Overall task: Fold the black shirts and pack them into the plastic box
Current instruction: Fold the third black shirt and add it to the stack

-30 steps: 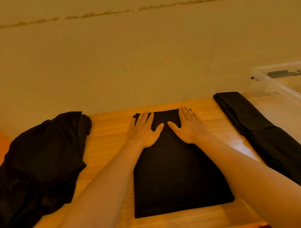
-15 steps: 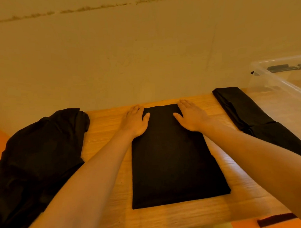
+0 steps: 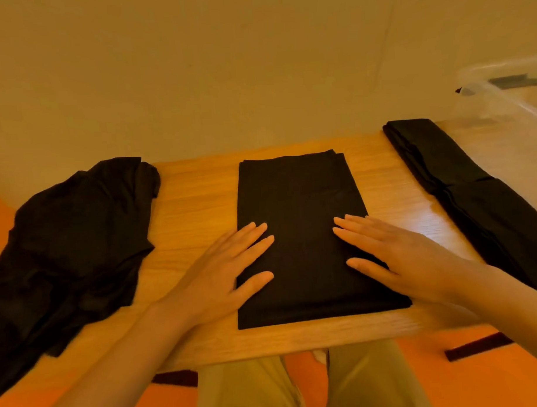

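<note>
Head view, looking down at wooden table (image 3: 197,205) set against plain wall (image 3: 226,67). Centre: folded black shirt (image 3: 297,202), long neat rectangle lying flat, short edges toward wall and toward near table edge. Left hand (image 3: 224,272) laid flat across shirt's left border, palm partly on table, fingers (image 3: 259,234) straight and slightly spread, gripping nothing. Right hand (image 3: 397,253) laid flat across shirt's right border, fingers (image 3: 347,225) straight and angled inward, likewise gripping nothing. Both hands over the nearer half of shirt, fingertips apart from each other. Left of centre: loose pile of unfolded black shirts (image 3: 70,240), crumpled, draped over table's left edge, well apart from folded shirt. Right of centre: folded black garments (image 3: 461,187) in a long narrow band running from far edge toward near right, apart from folded shirt. Far right: clear plastic box (image 3: 507,94), blurred, just beyond the band; contents not discernible. Below near table edge: knees in tan trousers (image 3: 252,389) over orange floor (image 3: 450,385).
</note>
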A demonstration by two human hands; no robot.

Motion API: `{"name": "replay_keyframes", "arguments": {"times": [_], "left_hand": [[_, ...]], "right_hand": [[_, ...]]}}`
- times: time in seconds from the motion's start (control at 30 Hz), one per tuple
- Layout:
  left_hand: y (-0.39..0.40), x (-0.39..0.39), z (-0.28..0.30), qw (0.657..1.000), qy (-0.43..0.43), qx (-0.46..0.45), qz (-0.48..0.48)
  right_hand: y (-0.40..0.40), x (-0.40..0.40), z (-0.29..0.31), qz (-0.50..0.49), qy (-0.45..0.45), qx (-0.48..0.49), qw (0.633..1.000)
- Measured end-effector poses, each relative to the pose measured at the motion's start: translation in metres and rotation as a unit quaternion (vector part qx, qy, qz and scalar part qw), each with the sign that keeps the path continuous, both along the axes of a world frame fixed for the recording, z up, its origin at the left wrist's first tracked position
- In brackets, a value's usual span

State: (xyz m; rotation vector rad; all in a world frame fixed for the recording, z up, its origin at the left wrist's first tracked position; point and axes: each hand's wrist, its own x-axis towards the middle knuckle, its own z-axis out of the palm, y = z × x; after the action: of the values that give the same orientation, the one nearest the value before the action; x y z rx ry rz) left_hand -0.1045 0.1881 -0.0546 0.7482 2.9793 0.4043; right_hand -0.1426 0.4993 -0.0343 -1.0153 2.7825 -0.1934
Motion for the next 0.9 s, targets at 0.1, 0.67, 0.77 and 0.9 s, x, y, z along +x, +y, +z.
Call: {"name": "replay_keyframes", "arguments": {"times": [0.1, 0.67, 0.77, 0.9], "left_hand": [[0.002, 0.018, -0.004, 0.998, 0.047, 0.031, 0.005], [0.012, 0.104, -0.031, 0.963, 0.234, 0.106, -0.084], [0.012, 0.106, -0.025, 0.963, 0.229, 0.125, -0.071], [0.014, 0.109, -0.017, 0.961, 0.209, 0.178, -0.043]], "right_hand": [[0.006, 0.017, 0.000, 0.012, 0.031, -0.003, 0.999], [0.031, 0.099, -0.044, 0.073, 0.163, -0.093, 0.980], [0.034, 0.101, -0.041, 0.082, 0.156, -0.134, 0.975], [0.037, 0.101, -0.038, 0.053, 0.123, -0.232, 0.963]]}}
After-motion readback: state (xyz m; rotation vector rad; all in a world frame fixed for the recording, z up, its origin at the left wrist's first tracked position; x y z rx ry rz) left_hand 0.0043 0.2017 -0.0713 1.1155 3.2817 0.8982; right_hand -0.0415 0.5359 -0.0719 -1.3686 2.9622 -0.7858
